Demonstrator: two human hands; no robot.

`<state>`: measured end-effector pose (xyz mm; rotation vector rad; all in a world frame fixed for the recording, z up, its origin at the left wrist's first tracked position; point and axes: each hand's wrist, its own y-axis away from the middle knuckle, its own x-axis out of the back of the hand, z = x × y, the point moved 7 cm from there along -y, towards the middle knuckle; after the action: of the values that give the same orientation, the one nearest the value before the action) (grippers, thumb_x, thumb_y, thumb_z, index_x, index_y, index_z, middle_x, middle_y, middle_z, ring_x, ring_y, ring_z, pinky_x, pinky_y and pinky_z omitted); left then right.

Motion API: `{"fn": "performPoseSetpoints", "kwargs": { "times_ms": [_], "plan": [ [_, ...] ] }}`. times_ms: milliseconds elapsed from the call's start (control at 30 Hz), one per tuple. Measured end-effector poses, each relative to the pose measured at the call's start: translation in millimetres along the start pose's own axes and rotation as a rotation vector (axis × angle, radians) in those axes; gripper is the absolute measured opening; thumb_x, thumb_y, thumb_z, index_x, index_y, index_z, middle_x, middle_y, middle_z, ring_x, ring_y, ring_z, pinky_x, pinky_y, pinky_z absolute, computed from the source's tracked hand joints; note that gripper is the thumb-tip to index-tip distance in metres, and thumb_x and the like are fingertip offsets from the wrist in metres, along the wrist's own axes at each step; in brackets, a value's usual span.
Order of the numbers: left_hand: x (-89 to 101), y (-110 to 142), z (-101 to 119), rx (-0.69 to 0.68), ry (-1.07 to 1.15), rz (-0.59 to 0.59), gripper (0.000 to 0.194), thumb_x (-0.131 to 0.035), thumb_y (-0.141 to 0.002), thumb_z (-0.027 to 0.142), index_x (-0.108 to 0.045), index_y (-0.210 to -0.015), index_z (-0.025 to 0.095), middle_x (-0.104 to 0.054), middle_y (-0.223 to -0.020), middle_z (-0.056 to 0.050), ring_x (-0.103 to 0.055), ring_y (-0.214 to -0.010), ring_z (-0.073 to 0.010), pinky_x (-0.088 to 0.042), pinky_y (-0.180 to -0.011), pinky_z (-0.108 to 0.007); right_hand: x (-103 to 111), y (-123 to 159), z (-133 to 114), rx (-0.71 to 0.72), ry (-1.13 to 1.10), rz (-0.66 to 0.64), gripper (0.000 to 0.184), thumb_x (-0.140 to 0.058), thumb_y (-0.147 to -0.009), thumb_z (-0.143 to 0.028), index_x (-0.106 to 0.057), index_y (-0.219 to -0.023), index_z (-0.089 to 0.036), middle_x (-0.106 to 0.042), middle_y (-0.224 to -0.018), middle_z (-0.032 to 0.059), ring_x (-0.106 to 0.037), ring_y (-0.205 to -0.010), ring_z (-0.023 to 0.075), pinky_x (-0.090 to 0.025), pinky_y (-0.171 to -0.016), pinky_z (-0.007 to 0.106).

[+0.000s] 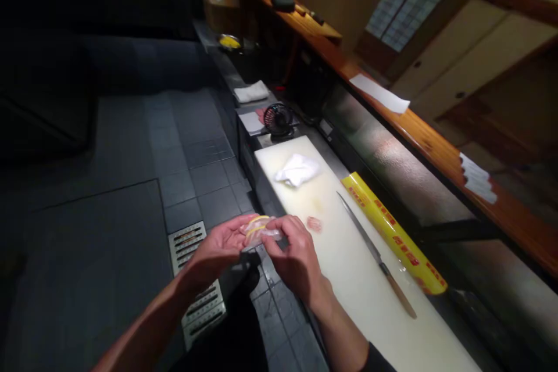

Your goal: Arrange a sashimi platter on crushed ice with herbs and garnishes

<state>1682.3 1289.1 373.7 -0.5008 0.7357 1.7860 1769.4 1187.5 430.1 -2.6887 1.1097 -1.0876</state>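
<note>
Both my hands meet in front of me, just off the near edge of a white cutting board (357,267). My left hand (220,247) cups a small bundle in clear plastic wrap (260,229) with a yellow band across it. My right hand (293,253) pinches the wrap from the right side, fingers curled. A small pink piece of fish (314,224) lies on the board just beyond my right hand. A long knife (377,256) with a wooden handle rests diagonally on the board.
A yellow box of cling film (392,232) lies along the board's far edge, a crumpled white cloth (296,171) at its top end. Behind stand a small black fan (278,120), folded towels, a wooden counter (418,133) with papers. Grey tiled floor and a drain grate (194,279) lie left.
</note>
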Motion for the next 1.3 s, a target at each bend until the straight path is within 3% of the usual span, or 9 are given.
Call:
{"fn": "performPoseSetpoints", "kwargs": {
  "times_ms": [133,233,367,500,667,800,1000,1133,1300],
  "plan": [
    [37.6,108,30,-0.242,-0.067,0.142,0.062,-0.083,-0.069,0.022,-0.055,-0.123,0.012,-0.067,-0.120,-0.015,-0.066,-0.107,-0.0205,-0.052,-0.092,-0.024,-62,29,-84,0.134,-0.045,-0.065,0.004,-0.063,-0.086,-0.020,-0.060,-0.088,-0.018,-0.063,-0.087,0.0034,-0.055,-0.085,0.0189,-0.044,-0.078,0.033],
    [70.3,210,36,-0.364,-0.163,0.355,0.063,-0.082,-0.068,0.025,-0.053,-0.122,0.010,-0.067,-0.119,-0.015,-0.067,-0.105,-0.0213,-0.053,-0.092,-0.027,-118,74,-153,0.207,-0.096,-0.144,0.006,-0.064,-0.086,-0.021,-0.059,-0.088,-0.018,-0.062,-0.085,0.0033,-0.055,-0.082,0.0186,-0.044,-0.076,0.033],
    [111.4,374,29,-0.493,-0.234,0.698,0.059,-0.081,-0.068,0.034,-0.055,-0.116,0.010,-0.070,-0.111,-0.014,-0.068,-0.098,-0.0224,-0.054,-0.089,-0.032,-194,154,-253,0.329,-0.177,-0.321,0.016,-0.067,-0.083,-0.022,-0.060,-0.097,-0.019,-0.061,-0.099,0.0062,-0.056,-0.096,0.0210,-0.046,-0.084,0.035],
    [136.5,541,15,-0.606,-0.260,0.876,0.046,-0.076,-0.073,0.036,-0.059,-0.109,0.013,-0.071,-0.106,-0.010,-0.068,-0.097,-0.0221,-0.056,-0.086,-0.032,-274,243,-365,0.527,-0.286,-0.660,0.047,-0.068,-0.081,-0.019,-0.052,-0.125,-0.020,-0.054,-0.129,0.0102,-0.051,-0.119,0.0226,-0.043,-0.099,0.037],
    [156.4,729,-5,-0.795,-0.336,1.200,0.034,-0.070,-0.079,0.035,-0.062,-0.105,0.015,-0.067,-0.106,-0.009,-0.067,-0.097,-0.0230,-0.054,-0.088,-0.034,-362,355,-494,0.740,-0.361,-0.969,0.028,-0.061,-0.082,-0.012,-0.058,-0.109,-0.021,-0.063,-0.103,0.0035,-0.059,-0.096,0.0174,-0.047,-0.086,0.031],
    [166.8,856,-37,-0.885,-0.453,1.546,0.026,-0.061,-0.083,0.023,-0.062,-0.108,0.018,-0.064,-0.108,-0.009,-0.065,-0.098,-0.0225,-0.054,-0.084,-0.033,-431,448,-566,0.857,-0.438,-1.154,0.020,-0.058,-0.086,-0.017,-0.058,-0.105,-0.022,-0.063,-0.098,0.0022,-0.060,-0.090,0.0172,-0.048,-0.079,0.030],
    [194.6,1029,-108,-0.847,-0.463,2.006,0.032,-0.060,-0.078,0.014,-0.060,-0.109,0.021,-0.063,-0.110,-0.008,-0.062,-0.101,-0.0218,-0.052,-0.087,-0.034,-540,599,-659,1.023,-0.528,-1.483,0.017,-0.058,-0.087,-0.023,-0.057,-0.104,-0.021,-0.065,-0.098,0.0041,-0.062,-0.088,0.0187,-0.050,-0.078,0.031],
    [212.0,1120,-166,-0.789,-0.314,2.195,0.035,-0.059,-0.083,0.021,-0.055,-0.118,0.021,-0.063,-0.116,-0.009,-0.063,-0.105,-0.0228,-0.052,-0.091,-0.037,-591,699,-707,1.085,-0.536,-1.667,0.024,-0.058,-0.085,-0.021,-0.056,-0.109,-0.020,-0.065,-0.102,0.0062,-0.062,-0.092,0.0203,-0.051,-0.081,0.034],
    [229.5,1216,-236,-0.696,-0.168,2.400,0.042,-0.059,-0.086,0.030,-0.048,-0.126,0.020,-0.063,-0.119,-0.011,-0.064,-0.105,-0.0241,-0.052,-0.092,-0.041,-642,811,-749,1.240,-0.496,-1.747,0.031,-0.059,-0.081,-0.016,-0.056,-0.112,-0.018,-0.064,-0.107,0.0086,-0.060,-0.100,0.0240,-0.050,-0.088,0.040]
  ]
}}
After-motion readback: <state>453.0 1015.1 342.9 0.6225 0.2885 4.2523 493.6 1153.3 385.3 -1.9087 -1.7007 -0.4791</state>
